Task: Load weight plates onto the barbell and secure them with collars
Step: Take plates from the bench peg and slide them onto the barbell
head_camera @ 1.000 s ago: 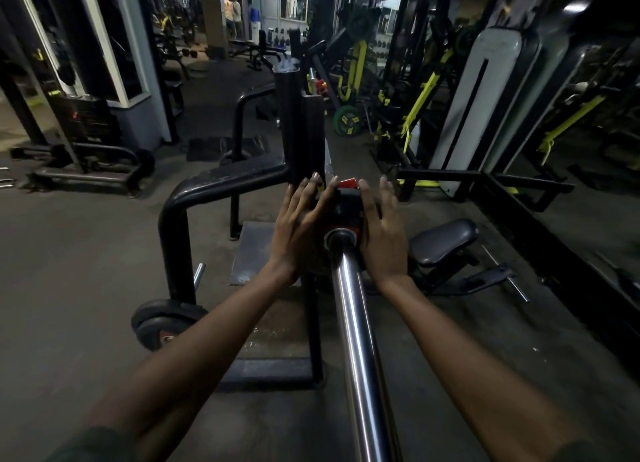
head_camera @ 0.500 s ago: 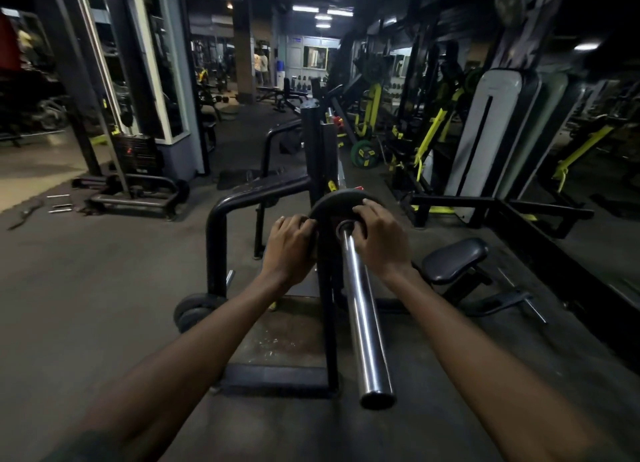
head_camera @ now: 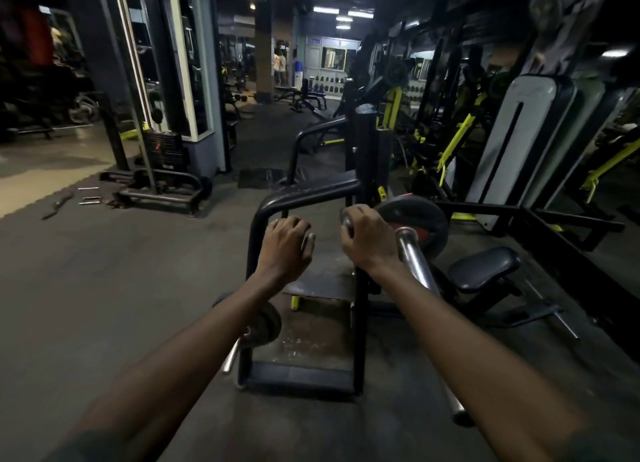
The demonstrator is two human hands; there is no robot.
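L hand (head_camera: 285, 242) curled, holding nothing | R hand (head_camera: 367, 236) curled, grip unclear | plate (head_camera: 420, 221) on barbell (head_camera: 415, 267) | rack upright (head_camera: 363, 171) beside R hand | bench pad (head_camera: 483, 267) R of barbell

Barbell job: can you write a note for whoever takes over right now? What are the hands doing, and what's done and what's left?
Left hand: fingers curled, beside the bar, off it; cannot tell if it holds anything.
Right hand: fingers curled next to the bar; something shiny peeks out on its left side, unclear what.
Things: one plate sits on the bar, far up the sleeve. Another plate lies low by the rack's foot.
Done: one plate loaded.
Left: no collar shows on the bar, so clamp one on; add more plates if wanted.
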